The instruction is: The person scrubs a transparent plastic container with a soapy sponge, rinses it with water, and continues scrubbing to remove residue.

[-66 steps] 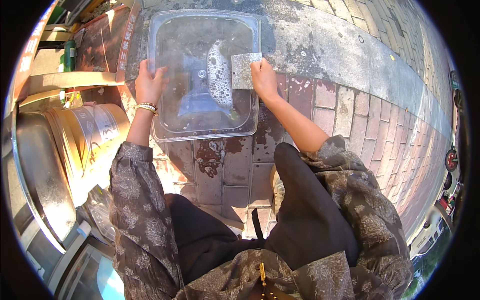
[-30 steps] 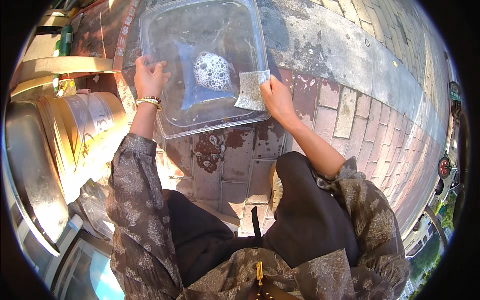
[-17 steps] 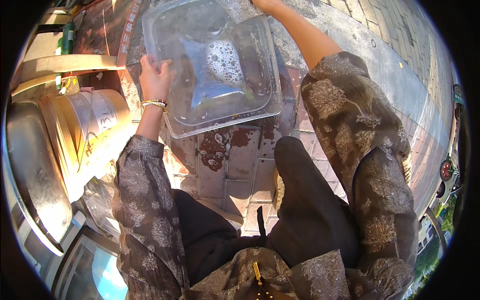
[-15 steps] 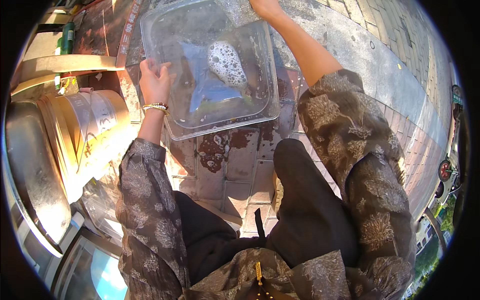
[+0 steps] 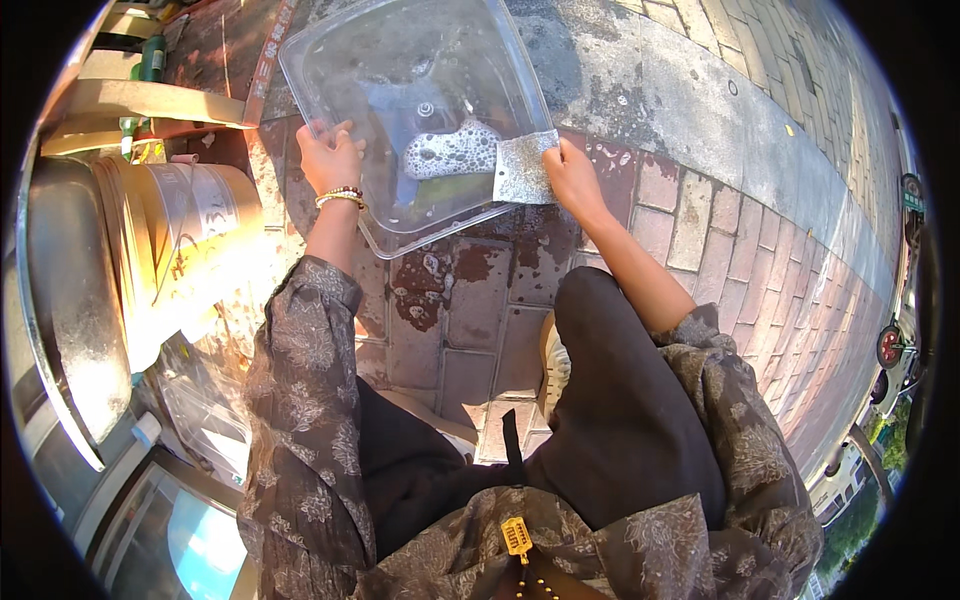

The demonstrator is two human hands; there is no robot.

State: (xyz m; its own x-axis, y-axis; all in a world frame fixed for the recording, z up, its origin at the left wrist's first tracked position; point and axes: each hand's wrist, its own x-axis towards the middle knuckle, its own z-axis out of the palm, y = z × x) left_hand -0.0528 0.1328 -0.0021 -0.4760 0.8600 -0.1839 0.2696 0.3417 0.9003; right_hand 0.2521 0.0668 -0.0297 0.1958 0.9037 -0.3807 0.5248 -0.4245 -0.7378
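Observation:
A shallow clear plastic tray (image 5: 440,222) with rounded corners is tilted over the pavement in front of me. White suds (image 5: 445,155) lie on its bottom near the right side. My left hand (image 5: 332,160) is closed around the tray's left rim, a beaded bracelet at its wrist. At the right rim, my right hand (image 5: 577,182) pinches a thin grey speckled cleaning cloth (image 5: 524,168). The cloth hangs flat over the near right rim, beside the suds, and hides part of the tray there.
To the left lie stacked yellow buckets (image 5: 205,210) and a large metal basin (image 5: 75,290). Green bottles (image 5: 152,60) stand by a wooden stool at the far left. Wet patches (image 5: 420,290) darken the brick paving under the tray. Parked vehicles (image 5: 890,350) show at the right rim.
My right hand has come from the tray's far edge down to its near right side with the cloth. The tray has turned slightly, and the suds have changed shape.

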